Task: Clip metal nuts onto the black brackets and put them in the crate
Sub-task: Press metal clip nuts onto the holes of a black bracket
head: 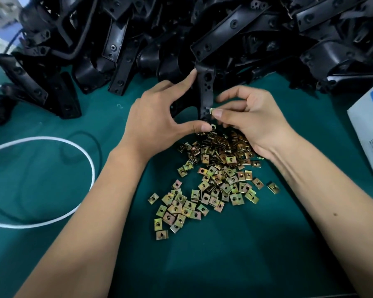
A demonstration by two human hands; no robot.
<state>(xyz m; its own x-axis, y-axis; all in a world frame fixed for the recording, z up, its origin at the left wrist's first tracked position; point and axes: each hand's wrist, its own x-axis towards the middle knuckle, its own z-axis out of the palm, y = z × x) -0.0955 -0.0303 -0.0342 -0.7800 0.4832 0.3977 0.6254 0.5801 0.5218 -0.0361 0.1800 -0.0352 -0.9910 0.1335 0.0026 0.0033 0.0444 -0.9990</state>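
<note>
My left hand (pixel 159 117) holds a black bracket (pixel 206 91) upright, index finger on its top edge and thumb at its lower end. My right hand (pixel 250 119) pinches a small brass-coloured metal nut (pixel 212 111) against the bracket's right edge, near a hole low on the part. Another nut (pixel 213 126) sits at the bracket's bottom tip by my left thumb. A loose heap of metal nuts (pixel 215 177) lies on the green mat just below both hands. No crate is in view.
A big pile of black brackets (pixel 224 35) fills the back of the green mat (pixel 224 254). A white cable (pixel 52 143) loops at the left beside a thin black cable (pixel 99 151). A grey-white bag (pixel 368 130) lies at the right edge.
</note>
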